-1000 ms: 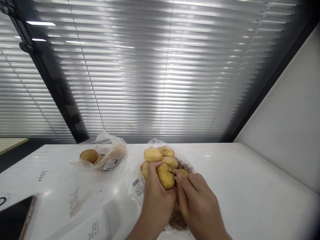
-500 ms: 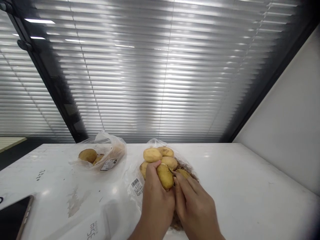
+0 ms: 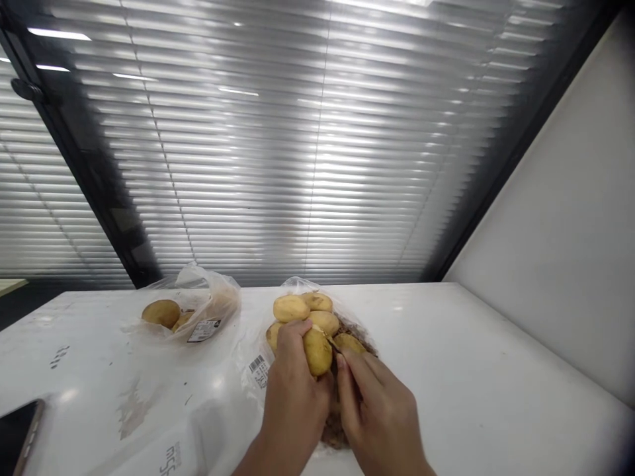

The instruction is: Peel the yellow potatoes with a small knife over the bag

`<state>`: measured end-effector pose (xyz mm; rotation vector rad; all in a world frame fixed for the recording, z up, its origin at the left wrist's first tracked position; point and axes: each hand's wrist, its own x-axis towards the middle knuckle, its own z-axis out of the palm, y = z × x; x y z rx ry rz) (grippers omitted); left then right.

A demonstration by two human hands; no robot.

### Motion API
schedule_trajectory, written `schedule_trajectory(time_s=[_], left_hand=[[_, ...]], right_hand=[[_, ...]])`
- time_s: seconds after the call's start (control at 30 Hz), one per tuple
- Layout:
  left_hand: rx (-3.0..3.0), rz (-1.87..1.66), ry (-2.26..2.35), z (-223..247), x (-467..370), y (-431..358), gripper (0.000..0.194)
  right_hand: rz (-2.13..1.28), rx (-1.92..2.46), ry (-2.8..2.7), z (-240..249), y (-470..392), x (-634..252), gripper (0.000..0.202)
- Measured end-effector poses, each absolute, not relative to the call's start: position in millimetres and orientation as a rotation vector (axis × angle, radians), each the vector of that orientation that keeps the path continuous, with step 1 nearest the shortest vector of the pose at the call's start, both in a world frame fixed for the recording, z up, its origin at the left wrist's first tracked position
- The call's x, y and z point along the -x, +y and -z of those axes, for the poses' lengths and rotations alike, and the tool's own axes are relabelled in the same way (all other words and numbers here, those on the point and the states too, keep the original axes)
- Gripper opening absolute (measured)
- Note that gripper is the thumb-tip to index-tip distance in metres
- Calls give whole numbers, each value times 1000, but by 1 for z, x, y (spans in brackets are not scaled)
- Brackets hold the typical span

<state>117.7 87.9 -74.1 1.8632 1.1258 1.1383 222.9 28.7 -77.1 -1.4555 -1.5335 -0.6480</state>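
Note:
My left hand (image 3: 297, 383) is wrapped round a yellow potato (image 3: 317, 352), its thumb at the top. On the right, my right hand (image 3: 374, 403) is closed in a pinch against the potato's right side, with a small dark thing at the fingertips that is too small to name. Behind the hands, several pale potatoes (image 3: 291, 308) lie on a clear plastic bag (image 3: 297, 284) with a barcode label. Brown peelings (image 3: 335, 433) spread on that bag to the right and below the hands, partly hidden by them.
A second plastic bag (image 3: 225, 297) with unpeeled-looking potatoes (image 3: 161, 313) stands at the left back of the white table (image 3: 476, 370). A phone (image 3: 20, 430) lies at the left front edge, with a white box (image 3: 149, 456) right of it. Blinds rise behind.
The whole view has shifted, so table things and hands appear further left. My right hand's fingertips have moved slightly away from the potato's side, while my left hand keeps its hold.

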Motion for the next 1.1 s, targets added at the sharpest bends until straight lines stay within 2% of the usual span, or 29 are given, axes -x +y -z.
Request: schedule_trajectory(time_s=[0.23,0.33,0.5,1.1], left_hand=[[-2202,-1348,916,80,-123,72,48],[-2214,-1352,831,78,-126,64,47],[-2097,-1282,850,72,-120,48,49],[-1621,-1083,1049,114,-86,-2,48]], right_hand=[[572,1611,-1442,73,-18,-218,25],[673,1662,-1381,70,-31,-211,26],[792,1677,-1368,72,-44,-202,27],[511,1723,-1434,117,-77,-165,33]])
